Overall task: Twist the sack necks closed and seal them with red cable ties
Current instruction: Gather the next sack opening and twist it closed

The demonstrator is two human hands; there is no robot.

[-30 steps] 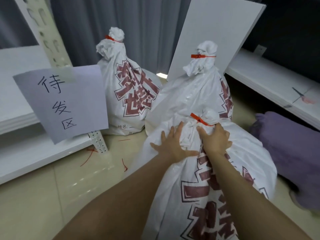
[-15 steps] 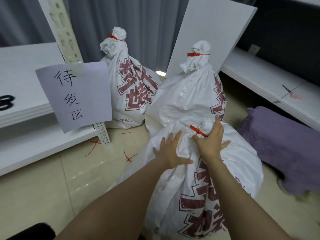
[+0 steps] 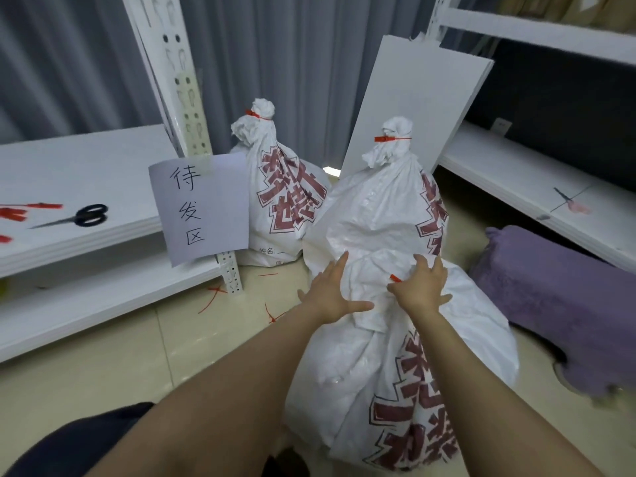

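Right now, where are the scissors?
In the head view, the scissors lie on the white shelf at far left, just right of the loose red cable ties and left of the handwritten paper sign.

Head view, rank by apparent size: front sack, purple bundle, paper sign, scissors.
1. front sack, though it is nearest the camera, which inflates it
2. purple bundle, partly cut off by the frame edge
3. paper sign
4. scissors, clearly smallest

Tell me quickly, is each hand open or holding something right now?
Left hand: open, fingers spread flat on the nearest sack.
Right hand: open, fingers spread on that sack beside its red cable tie.
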